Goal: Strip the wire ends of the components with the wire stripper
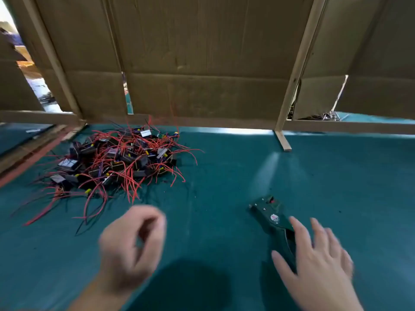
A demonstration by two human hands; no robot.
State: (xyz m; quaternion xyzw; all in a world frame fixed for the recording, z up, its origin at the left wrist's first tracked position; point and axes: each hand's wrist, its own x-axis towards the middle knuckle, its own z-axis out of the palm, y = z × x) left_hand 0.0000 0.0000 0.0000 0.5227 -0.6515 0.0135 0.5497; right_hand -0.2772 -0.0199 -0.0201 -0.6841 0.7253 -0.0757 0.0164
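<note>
Hands [132,241] hover low over a green-covered bench [224,176], both smeared by motion blur. At left, that hand's fingers are curled in toward the thumb, loosely clenched on nothing that shows. The right hand [314,263] is released, its fingers straight and spread above the handles of a dark green wire stripper [271,215]; whether the fingertips touch the tool cannot be told.

The stripper lies flat on the bench, its handles partly hidden under the right hand and its head pointing away from the person, just beyond the fingertips. Ahead of the left hand and further out to that side sits a tangled heap of small dark components [116,160]. Their thin red wires [132,182] spill toward the left hand but stop short of it.

Beyond both hands, a screen of brown cardboard [202,63] on a pale wooden frame [298,63] closes off the far edge of the bench.
</note>
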